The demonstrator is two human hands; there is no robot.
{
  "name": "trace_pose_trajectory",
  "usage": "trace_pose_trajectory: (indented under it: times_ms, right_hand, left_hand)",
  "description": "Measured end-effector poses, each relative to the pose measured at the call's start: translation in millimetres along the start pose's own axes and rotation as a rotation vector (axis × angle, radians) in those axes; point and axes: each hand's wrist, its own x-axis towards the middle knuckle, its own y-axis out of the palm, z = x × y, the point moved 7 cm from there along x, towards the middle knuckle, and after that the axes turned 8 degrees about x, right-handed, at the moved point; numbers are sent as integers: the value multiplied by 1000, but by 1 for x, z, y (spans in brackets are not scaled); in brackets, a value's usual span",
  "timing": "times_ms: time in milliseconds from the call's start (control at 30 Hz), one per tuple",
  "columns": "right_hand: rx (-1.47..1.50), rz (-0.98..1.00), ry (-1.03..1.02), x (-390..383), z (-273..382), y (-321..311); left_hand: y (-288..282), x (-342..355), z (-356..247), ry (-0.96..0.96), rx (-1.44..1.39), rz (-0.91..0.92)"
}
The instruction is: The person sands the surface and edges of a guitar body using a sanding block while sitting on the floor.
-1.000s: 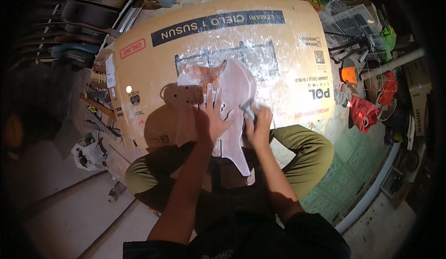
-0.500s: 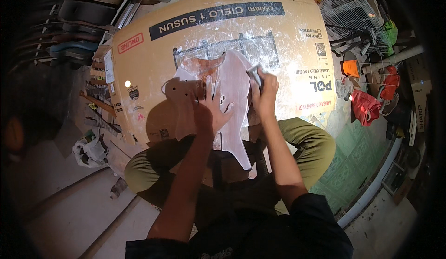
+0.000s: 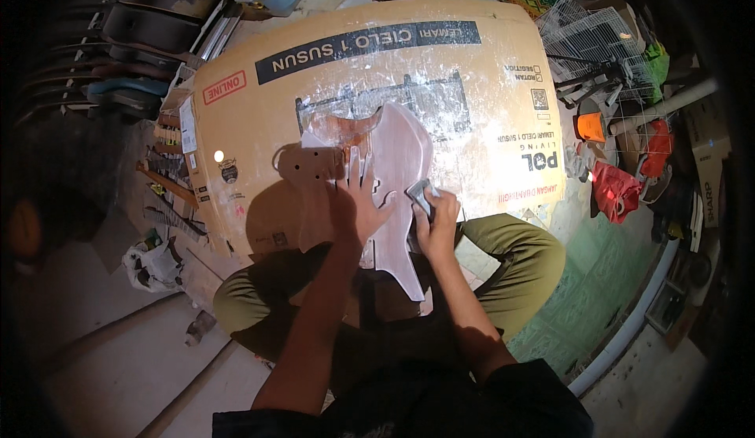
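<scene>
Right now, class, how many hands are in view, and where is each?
2: left hand spread on the wooden piece; right hand holding the grey block at the piece's right edge. None appear hidden.

Brown cardboard (image 3: 244, 127), printed in black and red and streaked with pale smudges, spreads over a tiled floor (image 3: 578, 300), bearing a reddish-brown wooden guitar body (image 3: 399, 151) that juts past its near edge.

The place looks like a small, makeshift guitar workshop: a bare wooden guitar body (image 3: 403, 151) lies on cardboard (image 3: 330, 29) streaked with pale dust (image 3: 456, 151), dark guitars (image 3: 153, 31) line the left, and a wire cage (image 3: 595, 41) and boxes (image 3: 711, 174) crowd the tiled floor (image 3: 580, 285).
</scene>
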Motion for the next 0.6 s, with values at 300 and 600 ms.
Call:
trace_pose_trajectory:
  times_ms: [300, 600]
  right_hand:
    - [10, 9, 11, 5, 8, 1]
    - [-51, 14, -6, 7, 2, 2]
  left_hand:
    - [-4, 2, 2, -12, 33, 78]
    - [2, 5, 2, -66, -68, 253]
